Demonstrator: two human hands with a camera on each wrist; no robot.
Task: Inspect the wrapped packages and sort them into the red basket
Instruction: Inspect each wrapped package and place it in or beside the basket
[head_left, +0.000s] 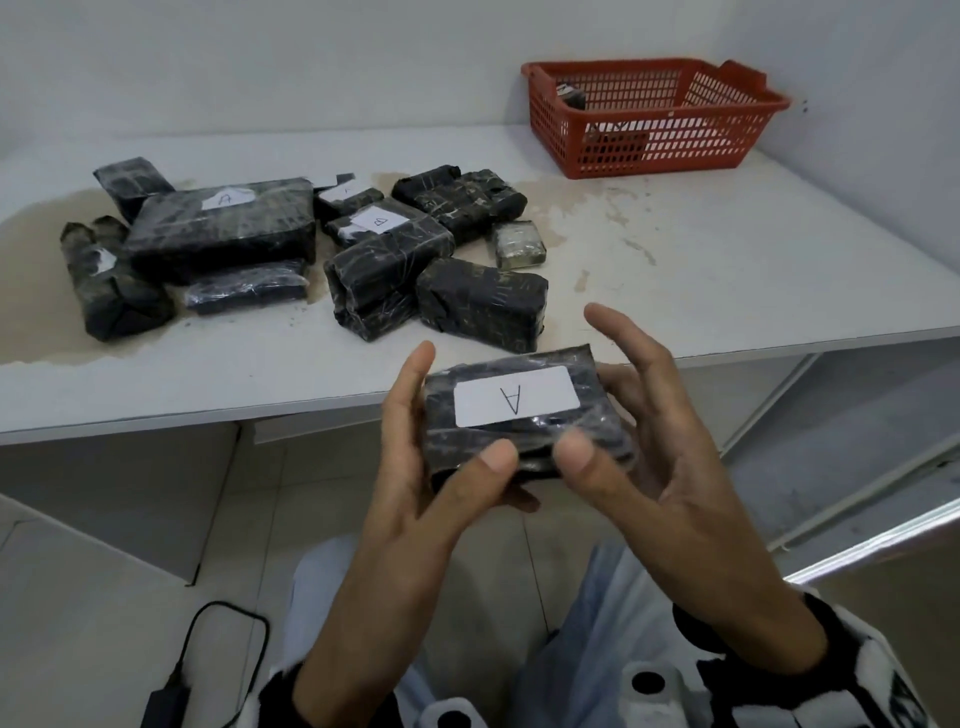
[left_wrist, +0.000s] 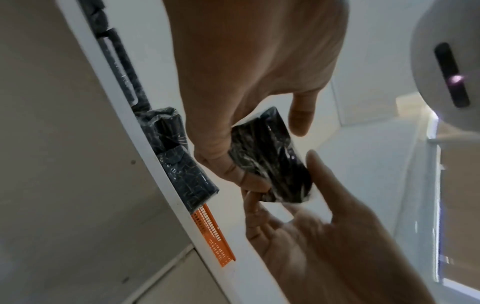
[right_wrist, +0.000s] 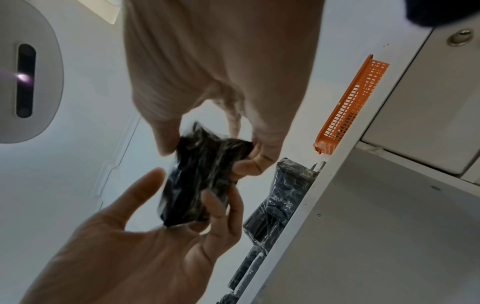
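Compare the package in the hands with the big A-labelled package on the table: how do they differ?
The held package is lifted off the table, gripped by the left hand and right hand; the big package lies flat on the table among others. The held one looks smaller. Its label is a clean, large rectangle; the big one's is small and crumpled. Both are black-wrapped and marked A.

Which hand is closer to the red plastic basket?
Right. The right hand is below the red plastic basket, on its side of the held package; the left hand is farther left.
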